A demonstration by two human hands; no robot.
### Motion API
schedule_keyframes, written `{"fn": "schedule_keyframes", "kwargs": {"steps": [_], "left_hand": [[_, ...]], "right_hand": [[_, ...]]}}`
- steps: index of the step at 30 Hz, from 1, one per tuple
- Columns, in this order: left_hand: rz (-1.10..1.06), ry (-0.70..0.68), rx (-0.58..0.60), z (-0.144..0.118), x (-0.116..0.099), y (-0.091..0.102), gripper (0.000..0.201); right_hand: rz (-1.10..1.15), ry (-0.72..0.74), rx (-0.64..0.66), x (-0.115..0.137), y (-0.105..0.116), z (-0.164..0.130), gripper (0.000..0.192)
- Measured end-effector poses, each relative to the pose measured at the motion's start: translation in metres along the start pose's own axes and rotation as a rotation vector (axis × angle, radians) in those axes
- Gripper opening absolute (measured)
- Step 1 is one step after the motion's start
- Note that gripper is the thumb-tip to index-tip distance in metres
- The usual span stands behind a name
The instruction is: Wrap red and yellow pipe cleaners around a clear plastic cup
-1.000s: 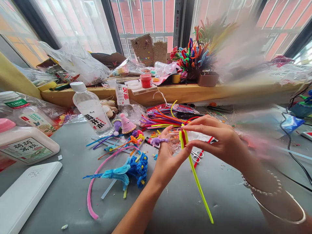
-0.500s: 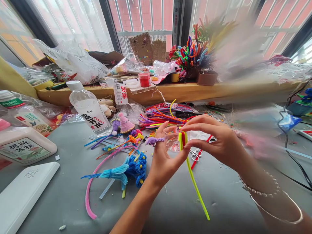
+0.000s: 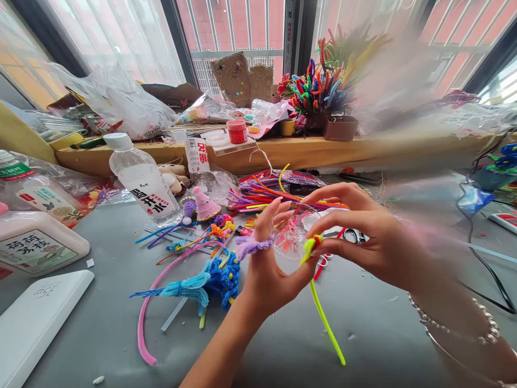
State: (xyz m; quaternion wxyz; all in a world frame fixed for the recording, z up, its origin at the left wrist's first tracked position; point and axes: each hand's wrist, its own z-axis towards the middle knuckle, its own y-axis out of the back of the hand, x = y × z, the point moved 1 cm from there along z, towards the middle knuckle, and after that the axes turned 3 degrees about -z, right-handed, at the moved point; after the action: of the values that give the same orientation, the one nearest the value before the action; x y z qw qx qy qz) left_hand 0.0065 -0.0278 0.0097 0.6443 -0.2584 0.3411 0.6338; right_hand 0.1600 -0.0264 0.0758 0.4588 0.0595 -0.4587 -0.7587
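A yellow-green pipe cleaner (image 3: 328,326), bent at its top with a bit of red, runs down between my hands. My right hand (image 3: 363,237) pinches the bent top between thumb and fingertips. The thumb of my left hand (image 3: 269,275) presses across the stem just below, its index finger raised; the other fingertips are partly hidden. A fuzzy purple ring (image 3: 253,245) sits on a left finger. Behind my hands are small scissors (image 3: 324,262), partly hidden, and a bundle of coloured pipe cleaners (image 3: 258,195).
Blue pipe-cleaner flowers (image 3: 226,275) and a curved pink pipe cleaner (image 3: 142,328) lie left of my hands. Farther left stand a water bottle (image 3: 141,178), a drink bottle (image 3: 36,242) and a white power bank (image 3: 52,318). A cluttered wooden ledge (image 3: 161,156) runs behind.
The top of the yellow-green pipe cleaner has gone from a long upright fold to a small, tight bend. My right fingers have shifted slightly down and right with it.
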Motion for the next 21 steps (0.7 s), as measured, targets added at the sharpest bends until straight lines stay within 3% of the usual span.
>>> {"fn": "schedule_keyframes", "kwargs": {"steps": [10, 21], "left_hand": [[-0.017, -0.069, 0.051, -0.003, -0.005, -0.002, 0.078], [-0.051, 0.034, 0.077, -0.002, -0.001, -0.003, 0.077]], "right_hand": [[-0.053, 0.052, 0.028, 0.008, 0.012, -0.004, 0.013], [-0.038, -0.025, 0.007, 0.005, 0.006, -0.001, 0.014]]}}
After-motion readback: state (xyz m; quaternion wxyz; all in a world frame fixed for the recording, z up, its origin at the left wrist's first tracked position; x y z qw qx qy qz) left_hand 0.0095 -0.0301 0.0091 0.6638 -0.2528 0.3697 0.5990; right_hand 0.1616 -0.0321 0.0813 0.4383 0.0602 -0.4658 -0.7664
